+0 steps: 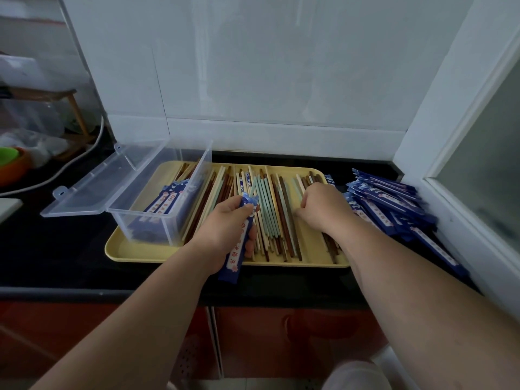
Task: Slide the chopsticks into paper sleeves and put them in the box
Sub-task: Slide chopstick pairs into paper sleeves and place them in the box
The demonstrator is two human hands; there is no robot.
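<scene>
My left hand (225,232) grips a blue paper sleeve (235,250) over the front of the yellow tray (135,250); a pale green chopstick (251,190) sticks out of the sleeve's top. My right hand (323,208) rests knuckles-up on the loose chopsticks (277,215) at the tray's right side, fingers curled down among them; what they hold is hidden. The clear plastic box (157,201) stands on the tray's left with its lid (92,190) open, several sleeved chopsticks inside.
A pile of blue paper sleeves (394,206) lies on the black counter right of the tray, against a white frame. A white cable (70,164), an orange bowl (12,168) and plastic bags lie at the far left. A white tiled wall stands behind.
</scene>
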